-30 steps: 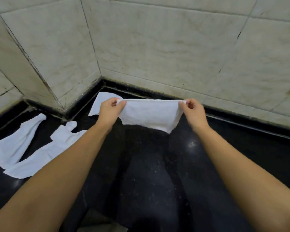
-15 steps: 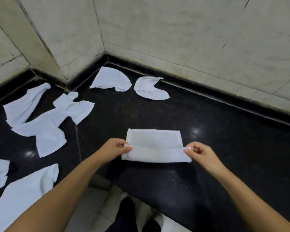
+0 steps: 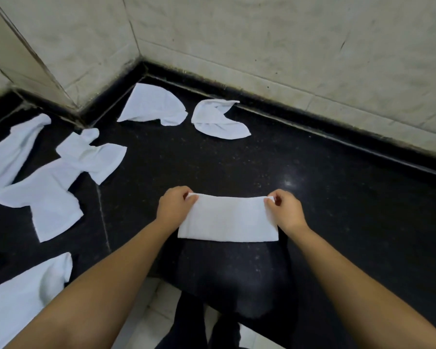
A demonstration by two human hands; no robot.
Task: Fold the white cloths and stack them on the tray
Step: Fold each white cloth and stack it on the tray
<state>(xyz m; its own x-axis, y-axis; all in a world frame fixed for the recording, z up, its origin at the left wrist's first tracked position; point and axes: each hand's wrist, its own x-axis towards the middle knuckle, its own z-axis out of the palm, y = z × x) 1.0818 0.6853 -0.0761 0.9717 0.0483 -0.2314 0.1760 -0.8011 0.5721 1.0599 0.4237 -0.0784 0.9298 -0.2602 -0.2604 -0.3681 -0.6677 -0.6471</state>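
A white cloth [image 3: 228,219] lies folded into a flat rectangle on the black counter [image 3: 337,210], near its front edge. My left hand [image 3: 173,209] pinches its far left corner. My right hand [image 3: 286,210] pinches its far right corner. Several unfolded white cloths lie around: two [image 3: 152,107] [image 3: 218,119] near the back wall, a crumpled heap [image 3: 51,182] at the left and one [image 3: 18,298] at the lower left. No tray is in view.
Pale marble walls [image 3: 262,34] close the counter at the back and left, forming a corner. The counter's front edge runs just below the folded cloth, with light floor tiles [image 3: 146,321] and my dark trouser legs [image 3: 227,331] beneath.
The cloth was held up in the air, then laid on the counter. Both hands carried its near edge over to the far edge, folding it in half.
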